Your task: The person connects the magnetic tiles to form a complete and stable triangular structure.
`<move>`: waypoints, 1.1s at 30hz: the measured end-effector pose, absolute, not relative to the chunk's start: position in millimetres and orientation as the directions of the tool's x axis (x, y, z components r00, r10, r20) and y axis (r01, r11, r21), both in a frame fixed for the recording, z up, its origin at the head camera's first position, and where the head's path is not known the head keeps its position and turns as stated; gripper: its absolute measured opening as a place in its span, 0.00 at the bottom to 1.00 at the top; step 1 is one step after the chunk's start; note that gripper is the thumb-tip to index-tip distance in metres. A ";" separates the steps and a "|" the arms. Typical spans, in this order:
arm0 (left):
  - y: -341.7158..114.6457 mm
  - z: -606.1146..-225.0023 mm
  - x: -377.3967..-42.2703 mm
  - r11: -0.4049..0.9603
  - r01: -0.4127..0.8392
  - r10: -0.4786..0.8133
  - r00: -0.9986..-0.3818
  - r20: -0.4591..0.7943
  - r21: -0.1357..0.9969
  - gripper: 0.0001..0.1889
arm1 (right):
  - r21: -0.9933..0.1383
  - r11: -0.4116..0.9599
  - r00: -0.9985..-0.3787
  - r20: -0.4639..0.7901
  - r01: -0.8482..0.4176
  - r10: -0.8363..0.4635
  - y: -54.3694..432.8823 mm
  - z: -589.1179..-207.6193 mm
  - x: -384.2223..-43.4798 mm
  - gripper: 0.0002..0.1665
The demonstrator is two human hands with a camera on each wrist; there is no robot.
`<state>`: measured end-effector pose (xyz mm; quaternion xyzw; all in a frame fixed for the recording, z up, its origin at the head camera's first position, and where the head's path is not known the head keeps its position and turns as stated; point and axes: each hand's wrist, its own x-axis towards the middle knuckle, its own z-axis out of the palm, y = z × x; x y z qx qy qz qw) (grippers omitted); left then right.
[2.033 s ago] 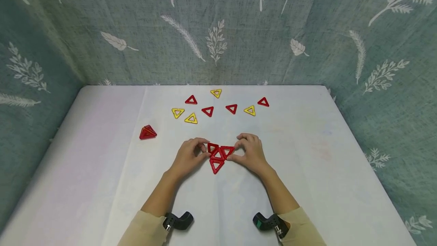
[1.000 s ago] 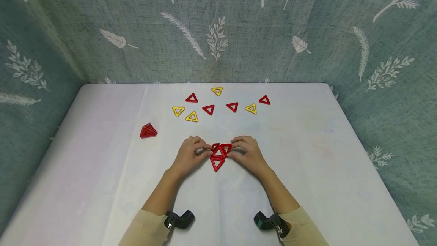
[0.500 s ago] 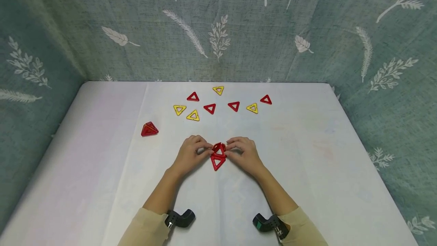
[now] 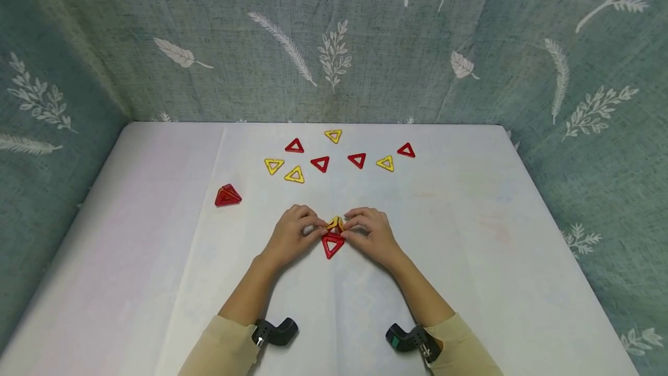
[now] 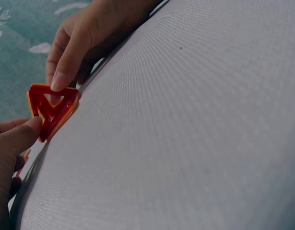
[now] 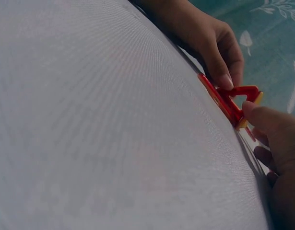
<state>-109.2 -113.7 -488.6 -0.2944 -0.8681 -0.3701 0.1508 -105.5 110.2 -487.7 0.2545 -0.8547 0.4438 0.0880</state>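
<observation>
In the head view, both hands meet at a small group of triangular magnetic tiles. My left hand (image 4: 292, 231) pinches the left raised tile between thumb and fingers. On the other side my right hand (image 4: 373, 231) pinches the right raised tile. Their tops lean together, with yellow faces (image 4: 336, 223) showing. A flat red triangular tile (image 4: 326, 246) extends from the group toward me. The left wrist view shows a red tile face (image 5: 51, 127) with a yellow edge, fingers at two of its corners. Seen from the right wrist, the red tiles (image 6: 226, 103) stand tilted between both thumbs.
A finished-looking red pyramid (image 4: 227, 196) stands at the left on the white table (image 4: 156, 260). Several loose triangular tiles lie farther back, red ones such as this tile (image 4: 357, 155) and yellow ones such as this tile (image 4: 294, 179). Patterned green cloth (image 4: 386, 62) rises behind the table.
The two side tiles, nearly flat before, have been folded upward and inward, so their yellow faces now show. Both hands have drawn closer together; the front red tile still lies flat.
</observation>
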 end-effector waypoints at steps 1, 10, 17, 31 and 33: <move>-113.8 -488.9 -109.5 0.548 0.629 0.402 -0.776 0.486 0.552 0.06 | -0.710 0.475 -0.851 0.384 -0.520 -0.358 110.1 -487.5 -105.7 0.07; -115.0 -489.6 -109.3 0.610 0.581 0.401 -0.813 0.422 0.539 0.19 | -0.681 0.512 -0.850 0.383 -0.524 -0.361 110.1 -488.0 -106.0 0.12; -113.2 -487.9 -108.8 0.700 0.551 0.444 -0.834 0.328 0.455 0.20 | -0.601 0.595 -0.845 0.353 -0.534 -0.402 110.2 -488.5 -107.2 0.15; -113.5 -488.5 -109.3 0.701 0.520 0.433 -0.854 0.288 0.487 0.20 | -0.575 0.607 -0.836 0.362 -0.549 -0.413 110.0 -486.3 -106.1 0.15; -113.9 -488.3 -109.1 0.704 0.515 0.437 -0.857 0.274 0.488 0.23 | -0.578 0.607 -0.838 0.357 -0.545 -0.413 110.0 -486.1 -106.1 0.14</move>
